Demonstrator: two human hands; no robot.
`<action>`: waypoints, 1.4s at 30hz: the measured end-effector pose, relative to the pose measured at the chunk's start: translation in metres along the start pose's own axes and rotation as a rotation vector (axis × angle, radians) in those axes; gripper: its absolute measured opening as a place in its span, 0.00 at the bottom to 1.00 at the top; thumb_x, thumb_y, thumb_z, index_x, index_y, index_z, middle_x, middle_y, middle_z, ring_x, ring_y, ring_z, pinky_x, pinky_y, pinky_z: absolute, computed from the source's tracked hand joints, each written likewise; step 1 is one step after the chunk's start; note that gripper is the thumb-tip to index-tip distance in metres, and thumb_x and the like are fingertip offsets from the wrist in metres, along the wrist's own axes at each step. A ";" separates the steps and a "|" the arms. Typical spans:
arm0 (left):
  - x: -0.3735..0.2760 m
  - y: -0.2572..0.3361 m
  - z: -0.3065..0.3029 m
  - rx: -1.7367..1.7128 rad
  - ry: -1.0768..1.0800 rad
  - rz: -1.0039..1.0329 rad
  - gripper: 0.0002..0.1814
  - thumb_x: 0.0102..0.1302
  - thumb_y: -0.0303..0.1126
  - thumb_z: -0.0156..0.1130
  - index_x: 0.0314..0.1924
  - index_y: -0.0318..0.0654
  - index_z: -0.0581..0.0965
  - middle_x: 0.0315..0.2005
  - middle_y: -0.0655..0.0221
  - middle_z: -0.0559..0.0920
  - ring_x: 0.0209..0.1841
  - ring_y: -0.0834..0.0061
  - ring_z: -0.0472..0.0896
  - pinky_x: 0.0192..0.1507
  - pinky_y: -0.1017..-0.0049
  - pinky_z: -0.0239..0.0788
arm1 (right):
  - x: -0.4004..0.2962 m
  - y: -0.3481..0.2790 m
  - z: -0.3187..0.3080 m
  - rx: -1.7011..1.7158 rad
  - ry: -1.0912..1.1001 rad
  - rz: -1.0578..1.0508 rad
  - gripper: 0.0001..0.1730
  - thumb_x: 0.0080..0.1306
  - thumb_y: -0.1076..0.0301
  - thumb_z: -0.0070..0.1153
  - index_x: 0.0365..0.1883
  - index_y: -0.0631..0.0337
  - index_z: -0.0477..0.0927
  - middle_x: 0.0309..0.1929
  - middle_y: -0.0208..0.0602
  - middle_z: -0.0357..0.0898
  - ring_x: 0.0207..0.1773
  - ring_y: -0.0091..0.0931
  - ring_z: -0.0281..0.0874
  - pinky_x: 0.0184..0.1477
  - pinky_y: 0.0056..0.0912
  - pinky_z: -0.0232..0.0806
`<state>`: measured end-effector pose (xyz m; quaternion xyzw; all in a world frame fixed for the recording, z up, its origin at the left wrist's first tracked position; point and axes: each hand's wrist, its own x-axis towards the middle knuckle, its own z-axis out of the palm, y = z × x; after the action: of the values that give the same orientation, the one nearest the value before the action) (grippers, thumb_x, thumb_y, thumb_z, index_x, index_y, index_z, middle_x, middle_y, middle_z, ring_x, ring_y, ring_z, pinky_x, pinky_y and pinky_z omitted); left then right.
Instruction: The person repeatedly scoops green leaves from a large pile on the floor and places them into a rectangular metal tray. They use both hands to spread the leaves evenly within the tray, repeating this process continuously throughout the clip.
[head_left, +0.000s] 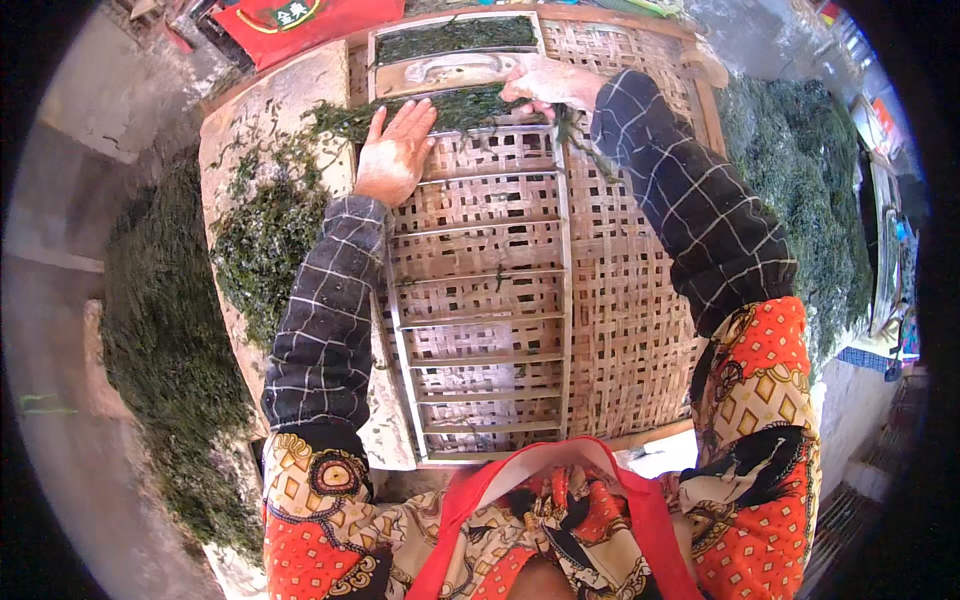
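Note:
A ladder-like frame (480, 322) with several thin crossbars lies on a woven bamboo mat (630, 300). Dark green, seaweed-like strands (469, 109) lie in one of its upper compartments, and the topmost compartment is filled with the same material. My left hand (395, 154) rests flat, fingers spread, at the left end of the strands. At their right end my right hand (551, 84) has its fingers bent against the strands; whether it grips any is unclear. A wooden block with a raised handle (457, 71) lies across the frame just beyond both hands. The lower compartments show bare mat.
A loose green heap (266, 251) lies on the pale board (270, 112) left of the frame. Larger piles stand at the far left (165, 330) and right (799, 187). A red bag (315, 30) is beyond the board. Strands hang over the frame's right rail.

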<state>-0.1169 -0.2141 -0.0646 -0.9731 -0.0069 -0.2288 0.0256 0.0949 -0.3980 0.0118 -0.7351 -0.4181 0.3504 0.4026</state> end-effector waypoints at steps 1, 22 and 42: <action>0.000 -0.002 0.001 0.017 -0.004 -0.007 0.23 0.70 0.37 0.48 0.63 0.43 0.67 0.66 0.69 0.65 0.69 0.70 0.59 0.71 0.59 0.41 | -0.001 -0.002 -0.004 -0.174 -0.013 -0.016 0.11 0.62 0.66 0.52 0.32 0.67 0.80 0.18 0.33 0.76 0.12 0.17 0.65 0.13 0.23 0.59; -0.001 -0.006 0.009 -0.036 0.069 0.035 0.25 0.66 0.36 0.53 0.64 0.47 0.67 0.65 0.71 0.66 0.68 0.69 0.63 0.69 0.57 0.43 | -0.066 0.043 -0.058 -1.004 0.332 -0.121 0.22 0.66 0.52 0.50 0.45 0.64 0.79 0.42 0.53 0.79 0.50 0.43 0.76 0.52 0.43 0.68; -0.008 -0.015 0.026 0.024 0.249 -0.051 0.25 0.63 0.41 0.55 0.61 0.49 0.71 0.63 0.72 0.70 0.66 0.71 0.65 0.69 0.56 0.41 | 0.055 -0.135 0.302 -0.703 -0.049 -0.583 0.31 0.50 0.73 0.62 0.56 0.57 0.73 0.47 0.52 0.77 0.48 0.38 0.78 0.50 0.38 0.72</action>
<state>-0.1125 -0.1981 -0.0906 -0.9362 -0.0311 -0.3485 0.0323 -0.1849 -0.2145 -0.0080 -0.6701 -0.7106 0.0766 0.2005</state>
